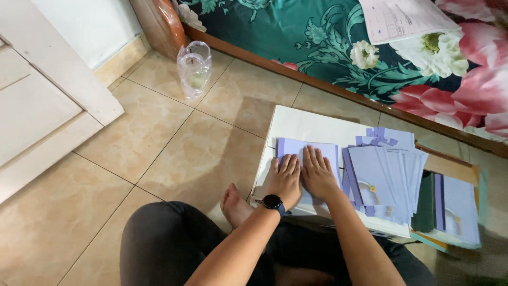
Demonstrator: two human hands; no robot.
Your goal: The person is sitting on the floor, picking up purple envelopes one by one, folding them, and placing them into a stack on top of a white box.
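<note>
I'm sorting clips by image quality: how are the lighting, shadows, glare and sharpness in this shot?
Head view: soft, even light; a dim shadow falls on the floor tiles left of the white box. The glossy tiles show only mild sheen, no harsh glare. The left hand and right hand, flat on a lilac sheet, look sharp; the card stack smears slightly toward the right edge.

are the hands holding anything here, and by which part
Nothing is gripped. The left hand and right hand lie flat, palms down, pressing the middle of a lilac paper piece on the white box.
</note>
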